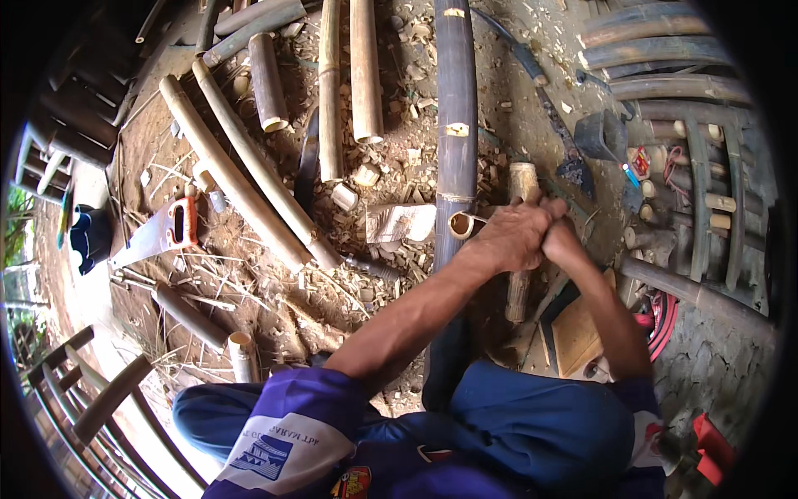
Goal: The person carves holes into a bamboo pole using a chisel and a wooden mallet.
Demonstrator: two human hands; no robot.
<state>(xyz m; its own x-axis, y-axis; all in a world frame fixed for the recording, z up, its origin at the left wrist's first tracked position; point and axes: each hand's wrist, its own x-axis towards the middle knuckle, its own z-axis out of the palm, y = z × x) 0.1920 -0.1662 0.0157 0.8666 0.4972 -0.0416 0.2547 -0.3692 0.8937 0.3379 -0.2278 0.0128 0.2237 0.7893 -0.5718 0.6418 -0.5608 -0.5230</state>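
My left hand (509, 235) is closed around a short bamboo tube. The open end of this bamboo tube (461, 224) points left, beside a long dark bamboo pole (456, 91). Pressed close against the left hand, my right hand (554, 218) is also closed; what lies in its fingers is hidden. Below both hands runs a rough, pale bamboo piece (518, 295), showing above and beneath them; whether either hand grips it I cannot tell. The dark pole stretches from the far edge toward my lap, with pale cut notches in it.
Several bamboo lengths (237, 179) lie on the chip-strewn ground at left, near a handsaw (162, 233) with an orange handle. A wood block (401, 224) sits left of the pole. At right are a dark container (602, 135), a wooden board (579, 337) and stacked bamboo (665, 51).
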